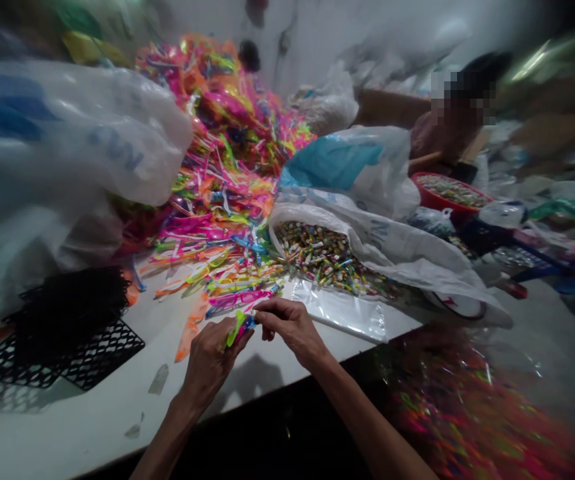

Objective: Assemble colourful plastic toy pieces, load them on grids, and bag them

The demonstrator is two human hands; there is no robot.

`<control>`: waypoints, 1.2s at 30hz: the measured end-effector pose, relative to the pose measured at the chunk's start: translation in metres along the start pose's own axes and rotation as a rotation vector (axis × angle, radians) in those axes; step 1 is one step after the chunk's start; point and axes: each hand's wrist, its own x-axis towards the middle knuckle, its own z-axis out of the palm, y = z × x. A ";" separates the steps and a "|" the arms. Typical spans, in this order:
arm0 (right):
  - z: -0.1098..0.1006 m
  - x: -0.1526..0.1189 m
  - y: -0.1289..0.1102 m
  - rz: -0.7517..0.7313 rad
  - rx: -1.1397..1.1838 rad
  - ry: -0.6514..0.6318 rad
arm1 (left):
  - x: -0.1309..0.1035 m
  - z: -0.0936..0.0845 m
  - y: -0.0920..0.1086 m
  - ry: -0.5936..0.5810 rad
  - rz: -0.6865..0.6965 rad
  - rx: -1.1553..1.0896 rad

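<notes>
My left hand (213, 352) is closed around small colourful plastic pieces (238, 327), yellow-green, blue and pink, above the front of the white table (117, 420). My right hand (287, 325) meets it from the right, with thumb and index finger pinched at the top of those pieces; whatever lies between these fingertips is too small to make out. Just beyond my hands lies a large heap of bright plastic pieces (227, 227) in pink, orange, yellow and blue. To its right, small multicoloured cylindrical items (317, 257) spill from a white sack (397, 247).
Clear plastic bags (340, 310) lie right of my hands. Black perforated sheets (77, 333) are stacked at left, below a big white sack (132, 133). A person (447, 127) sits at back right beside a red basin (450, 193). More colourful pieces (477, 407) lie at lower right.
</notes>
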 end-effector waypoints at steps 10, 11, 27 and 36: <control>-0.010 -0.001 0.003 -0.047 -0.114 -0.045 | -0.002 -0.002 -0.001 -0.144 -0.057 0.003; -0.009 -0.001 0.004 -0.054 -0.124 -0.031 | -0.002 -0.001 -0.001 -0.160 -0.063 0.003; -0.019 -0.003 0.004 -0.141 -0.447 -0.131 | -0.004 -0.003 -0.001 -0.362 -0.314 -0.104; -0.019 -0.005 0.011 -0.204 -0.525 -0.209 | -0.009 0.005 -0.007 -0.420 -0.315 -0.112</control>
